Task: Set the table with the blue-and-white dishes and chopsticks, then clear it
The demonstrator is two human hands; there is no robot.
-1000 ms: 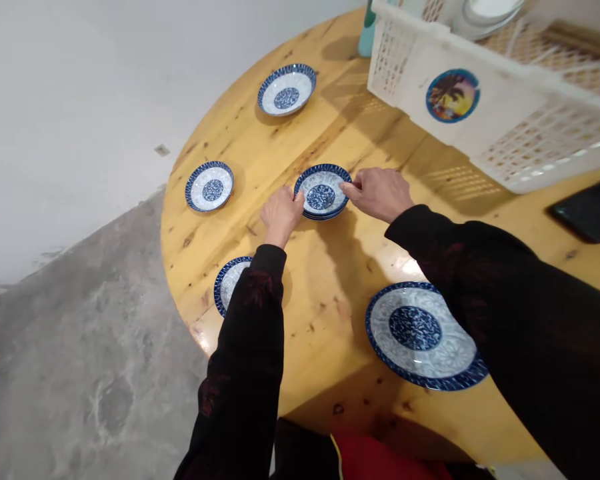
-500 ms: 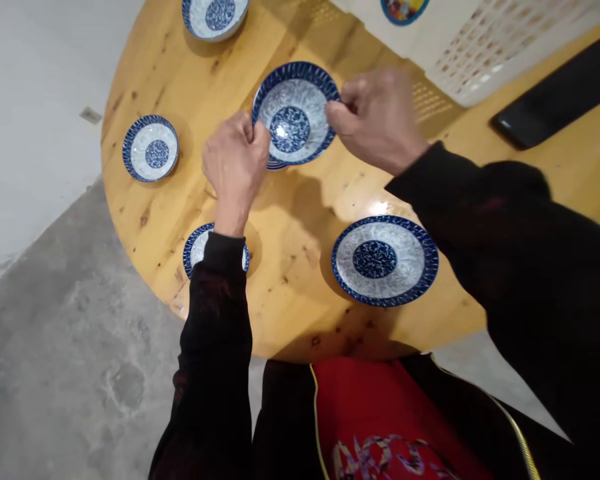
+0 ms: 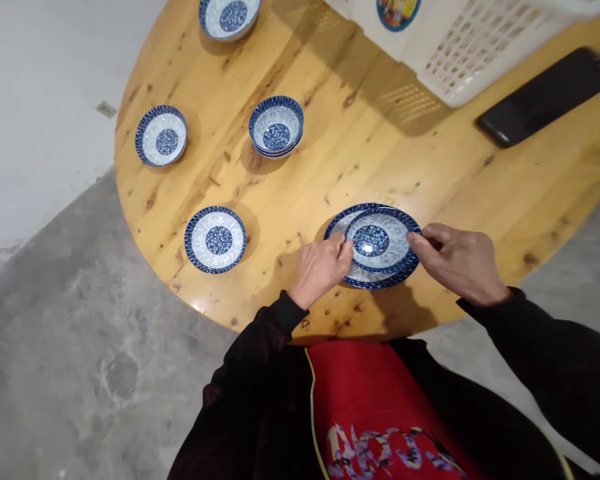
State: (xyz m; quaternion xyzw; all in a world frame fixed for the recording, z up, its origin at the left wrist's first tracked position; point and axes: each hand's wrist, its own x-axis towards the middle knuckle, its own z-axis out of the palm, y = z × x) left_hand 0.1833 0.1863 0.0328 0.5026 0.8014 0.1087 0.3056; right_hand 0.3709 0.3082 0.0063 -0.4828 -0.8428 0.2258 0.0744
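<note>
A blue-and-white patterned bowl (image 3: 379, 239) is held by its rim between my two hands, over a larger blue-and-white plate (image 3: 363, 281) near the table's front edge. My left hand (image 3: 320, 267) pinches the bowl's left rim and my right hand (image 3: 457, 262) pinches its right rim. I cannot tell whether the bowl touches the plate. A small stack of matching bowls (image 3: 277, 127) stands farther back on the round wooden table (image 3: 330, 160).
Matching small dishes lie at the front left (image 3: 215, 239), at the left edge (image 3: 161, 135) and at the far edge (image 3: 229, 16). A white plastic crate (image 3: 460, 40) stands at the back right, with a black phone (image 3: 547, 97) beside it. Grey concrete floor lies to the left.
Both hands lifted the top bowl off the stack at the middle of the table and brought it toward me, over the large plate. The camera tilted downward.
</note>
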